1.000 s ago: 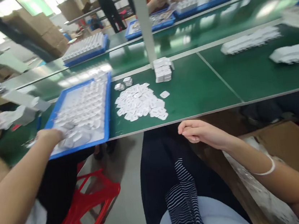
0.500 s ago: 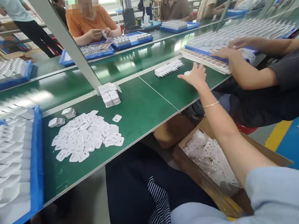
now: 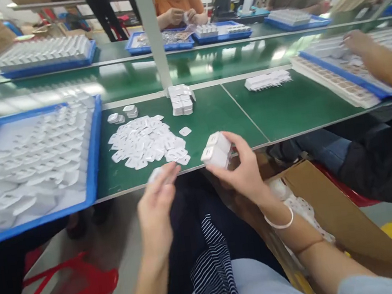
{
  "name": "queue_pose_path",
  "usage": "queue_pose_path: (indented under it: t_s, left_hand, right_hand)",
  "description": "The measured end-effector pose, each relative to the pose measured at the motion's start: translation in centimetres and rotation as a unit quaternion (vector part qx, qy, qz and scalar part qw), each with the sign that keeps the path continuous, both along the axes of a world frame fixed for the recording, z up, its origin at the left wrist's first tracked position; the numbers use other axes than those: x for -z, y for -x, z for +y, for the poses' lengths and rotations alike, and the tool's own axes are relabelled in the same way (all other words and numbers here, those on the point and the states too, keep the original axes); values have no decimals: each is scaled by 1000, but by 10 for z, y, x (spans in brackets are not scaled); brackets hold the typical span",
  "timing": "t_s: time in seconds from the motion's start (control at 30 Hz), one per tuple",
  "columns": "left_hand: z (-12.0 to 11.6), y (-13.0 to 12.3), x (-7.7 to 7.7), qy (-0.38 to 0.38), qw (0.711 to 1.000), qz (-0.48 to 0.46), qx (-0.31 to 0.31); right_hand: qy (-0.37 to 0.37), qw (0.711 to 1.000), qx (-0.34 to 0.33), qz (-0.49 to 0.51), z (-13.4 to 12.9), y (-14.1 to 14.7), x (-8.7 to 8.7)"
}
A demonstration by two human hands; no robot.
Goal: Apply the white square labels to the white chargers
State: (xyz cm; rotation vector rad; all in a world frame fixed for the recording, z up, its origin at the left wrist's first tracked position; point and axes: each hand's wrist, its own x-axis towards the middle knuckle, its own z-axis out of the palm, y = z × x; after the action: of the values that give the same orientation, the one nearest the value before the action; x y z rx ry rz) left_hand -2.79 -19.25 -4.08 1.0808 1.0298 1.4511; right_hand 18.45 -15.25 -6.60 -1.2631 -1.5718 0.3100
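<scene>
My right hand [image 3: 243, 169] grips a small block of white plastic housings [image 3: 217, 150] between thumb and fingers, just above the front edge of the table. Left of it, my left hand [image 3: 157, 204] is raised at the same edge, its fingers bent around a white piece [image 3: 155, 174]. That piece is blurred and partly behind the fingers; it looks like a flat plate. Beyond both hands, a loose pile of flat white plates [image 3: 145, 141] with slots lies on the green table. A single plate [image 3: 185, 131] lies to the pile's right.
A blue tray [image 3: 94, 164] of white housings stands at the left. Stacked white housings [image 3: 181, 100] sit behind the pile, and a row of white parts [image 3: 268, 80] lies further right. A co-worker's hand [image 3: 360, 43] is over another tray. An open cardboard box [image 3: 347, 214] stands below.
My right hand has come back from the right side of the table and now holds white housings. My left hand has entered the view. The camera has turned left.
</scene>
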Motion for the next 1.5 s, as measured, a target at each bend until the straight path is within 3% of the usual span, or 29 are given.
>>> queue_pose_path:
  t_s: [0.13,0.37,0.43,0.5,0.63,0.73,0.83,0.97,1.3,1.37,1.5]
  left_hand:
    - [-8,-33,12,53,996,-54,41]
    - [-20,-39,8,136,987,-77,-44]
    - [-19,-38,12,141,986,-72,-51]
    - [-17,-33,16,119,990,-62,-50]
    - [-13,-12,17,-16,999,40,2]
    - [-13,2,13,-120,980,157,31]
    - [-12,9,10,-162,964,210,29]
    - [-11,10,11,-166,954,244,57]
    - [-17,8,15,-172,934,294,112]
    - [-17,9,12,-154,939,276,136]
    - [-19,11,8,-54,968,169,176]
  right_hand:
    - [-27,1000,-11,5,-49,62,2]
    - [-29,999,-25,18,-67,90,24]
    - [-33,998,-45,25,-69,88,26]
    - [-19,993,-106,47,-69,79,24]
    - [80,945,-272,162,-55,45,11]
    - [181,910,-286,240,-36,25,-3]
    - [221,903,-261,258,-22,20,-14]
    - [227,900,-276,251,-15,26,-25]
    - [330,848,-399,114,8,36,-47]
    - [313,856,-401,96,12,37,-47]
    - [232,904,-355,55,10,39,-46]
